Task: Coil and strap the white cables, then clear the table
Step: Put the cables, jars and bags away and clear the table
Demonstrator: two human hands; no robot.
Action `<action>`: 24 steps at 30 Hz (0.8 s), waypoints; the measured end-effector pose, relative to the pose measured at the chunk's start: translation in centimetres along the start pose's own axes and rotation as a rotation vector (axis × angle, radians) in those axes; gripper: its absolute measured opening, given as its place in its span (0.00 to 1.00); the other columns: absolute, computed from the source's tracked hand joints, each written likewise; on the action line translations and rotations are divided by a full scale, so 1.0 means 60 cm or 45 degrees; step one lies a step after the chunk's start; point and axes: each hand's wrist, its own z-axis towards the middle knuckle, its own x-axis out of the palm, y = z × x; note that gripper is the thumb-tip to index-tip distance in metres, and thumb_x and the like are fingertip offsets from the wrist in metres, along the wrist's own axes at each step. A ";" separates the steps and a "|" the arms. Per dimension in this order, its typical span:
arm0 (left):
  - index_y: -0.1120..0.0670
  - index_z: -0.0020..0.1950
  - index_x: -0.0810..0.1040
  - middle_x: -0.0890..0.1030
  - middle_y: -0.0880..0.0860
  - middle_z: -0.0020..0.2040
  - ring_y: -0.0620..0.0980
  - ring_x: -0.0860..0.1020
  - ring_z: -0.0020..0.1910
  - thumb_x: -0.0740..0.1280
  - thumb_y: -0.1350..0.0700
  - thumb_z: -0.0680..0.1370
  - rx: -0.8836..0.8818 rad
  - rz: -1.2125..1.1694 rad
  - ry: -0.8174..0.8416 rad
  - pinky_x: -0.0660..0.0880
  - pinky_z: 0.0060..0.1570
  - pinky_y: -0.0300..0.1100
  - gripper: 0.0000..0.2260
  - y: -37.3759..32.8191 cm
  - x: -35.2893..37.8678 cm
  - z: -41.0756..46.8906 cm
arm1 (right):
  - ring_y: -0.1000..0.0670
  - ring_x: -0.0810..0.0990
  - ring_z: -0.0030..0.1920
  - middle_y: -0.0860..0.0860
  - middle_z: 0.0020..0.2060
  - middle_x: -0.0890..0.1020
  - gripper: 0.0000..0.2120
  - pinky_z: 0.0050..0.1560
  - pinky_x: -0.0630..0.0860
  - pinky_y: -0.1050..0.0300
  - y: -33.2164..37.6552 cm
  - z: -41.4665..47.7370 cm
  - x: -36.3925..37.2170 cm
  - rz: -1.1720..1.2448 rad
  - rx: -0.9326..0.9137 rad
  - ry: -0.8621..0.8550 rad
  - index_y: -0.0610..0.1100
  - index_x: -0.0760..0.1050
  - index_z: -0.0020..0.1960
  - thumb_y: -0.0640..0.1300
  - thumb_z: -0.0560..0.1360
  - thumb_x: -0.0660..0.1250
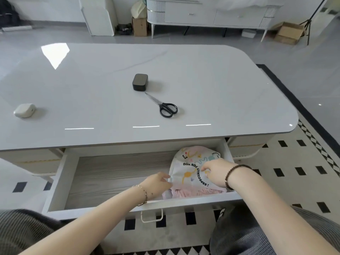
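Note:
A pastel printed pouch (191, 168) lies in the right end of the open drawer (114, 173) under the table. My left hand (158, 182) pinches the pouch's left edge. My right hand (216, 171) rests on top of the pouch with its fingers curled onto the fabric. No white cables show; whether they are inside the pouch cannot be told. On the glossy white table (220, 89) lie black-handled scissors (162, 105), a small black box (140, 82) and a white rounded case (24, 110).
The drawer's left part shows bare wood grain, and its white handle (151, 217) hangs at the front. My knees sit on both sides below. A black-and-white patterned rug (294, 172) covers the floor; cabinets and cardboard boxes (288, 33) stand at the back.

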 end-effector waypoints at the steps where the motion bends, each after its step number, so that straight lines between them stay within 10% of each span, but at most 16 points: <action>1: 0.51 0.75 0.67 0.74 0.51 0.70 0.50 0.74 0.64 0.63 0.50 0.81 -0.033 -0.003 0.033 0.69 0.58 0.38 0.23 -0.002 0.003 0.006 | 0.48 0.77 0.61 0.46 0.74 0.68 0.22 0.56 0.73 0.60 0.005 0.002 0.000 -0.010 -0.018 -0.001 0.49 0.66 0.76 0.37 0.84 0.52; 11: 0.48 0.62 0.78 0.79 0.50 0.62 0.51 0.75 0.58 0.59 0.48 0.80 -0.015 0.232 0.180 0.71 0.62 0.45 0.14 -0.004 -0.012 0.017 | 0.48 0.82 0.55 0.49 0.64 0.77 0.15 0.59 0.77 0.51 0.049 0.015 -0.026 -0.021 -0.207 -0.168 0.53 0.74 0.67 0.47 0.82 0.56; 20: 0.41 0.59 0.78 0.78 0.39 0.57 0.39 0.78 0.50 0.61 0.52 0.81 0.196 0.276 -0.803 0.76 0.51 0.42 0.11 0.034 -0.261 -0.143 | 0.51 0.64 0.74 0.51 0.73 0.68 0.19 0.73 0.62 0.56 0.154 0.051 -0.025 0.117 -0.594 -0.594 0.48 0.68 0.74 0.44 0.83 0.58; 24: 0.45 0.69 0.72 0.70 0.46 0.70 0.51 0.69 0.67 0.60 0.55 0.82 0.041 0.539 -0.906 0.70 0.62 0.49 0.16 0.137 -0.332 -0.141 | 0.49 0.52 0.79 0.48 0.78 0.60 0.21 0.76 0.47 0.57 0.222 0.115 -0.011 0.144 -0.630 -0.493 0.46 0.65 0.76 0.46 0.83 0.58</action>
